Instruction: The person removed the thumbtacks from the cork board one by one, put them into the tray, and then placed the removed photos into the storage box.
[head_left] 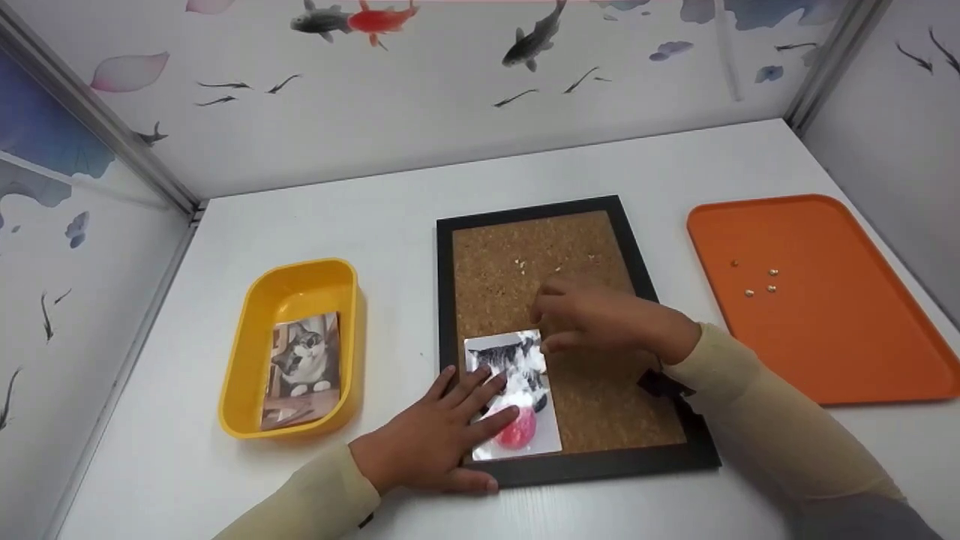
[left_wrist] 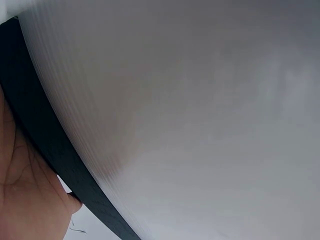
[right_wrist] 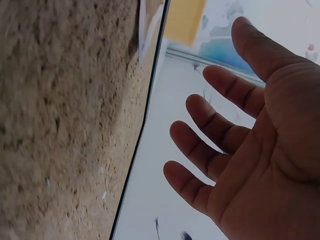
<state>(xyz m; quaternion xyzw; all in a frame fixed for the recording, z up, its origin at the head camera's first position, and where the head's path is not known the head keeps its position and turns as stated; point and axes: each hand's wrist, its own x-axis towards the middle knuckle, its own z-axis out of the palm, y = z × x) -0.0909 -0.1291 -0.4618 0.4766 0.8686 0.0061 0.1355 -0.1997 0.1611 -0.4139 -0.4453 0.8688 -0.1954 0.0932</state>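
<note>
A corkboard (head_left: 491,292) with a black frame lies on the table. On its lower left part is a glossy photo (head_left: 550,427) of a black-and-white animal with a pink ball. My left hand (head_left: 435,435) lies with spread fingers over the photo's left side, its thumb along the frame's bottom edge. Over the cork, by the photo's upper right corner, hovers my right hand (head_left: 600,319). The right wrist view shows that right hand (right_wrist: 260,140) with loosely bent, parted fingers and nothing in them. The left wrist view mostly shows the black frame edge (left_wrist: 55,130).
At left, a yellow bin (head_left: 232,375) holds a cat photo (head_left: 307,364). An orange tray (head_left: 840,330) at right carries several small metallic pins (head_left: 772,289). Small pale specks (head_left: 521,264) dot the upper cork. Printed panels (head_left: 420,112) wall in the table's back and sides.
</note>
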